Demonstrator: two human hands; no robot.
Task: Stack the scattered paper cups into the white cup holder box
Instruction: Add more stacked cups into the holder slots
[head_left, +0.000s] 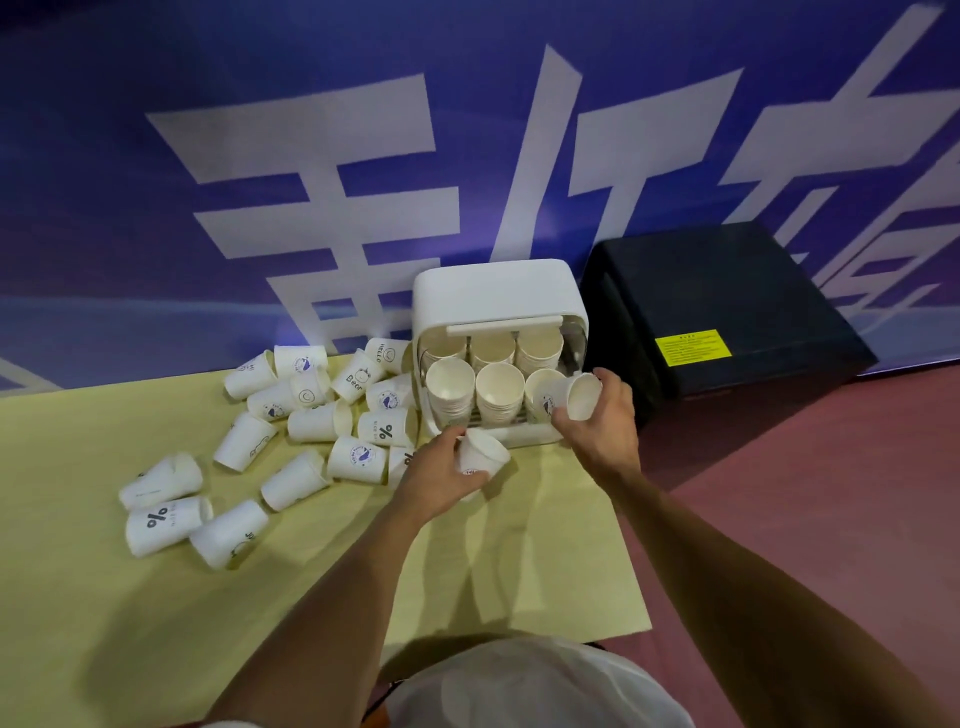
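We record: a blue wall (130, 218) bearing large white characters (322, 171); a reddish-brown floor (779, 467); a pale yellow sheet (78, 597) spread flat; a black case (737, 291) with a yellow label (692, 347), set against the wall at right.

Dim, cool overhead light; arm shadows cross the yellow mat (78, 571); edges bow; paper cups (319, 421) seem slightly soft.

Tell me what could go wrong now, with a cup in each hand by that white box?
The right hand holds a cup tilted sideways at the front-right stack; it might jam crooked rather than nest. The left hand holds a second cup near the white box, and could bump it.
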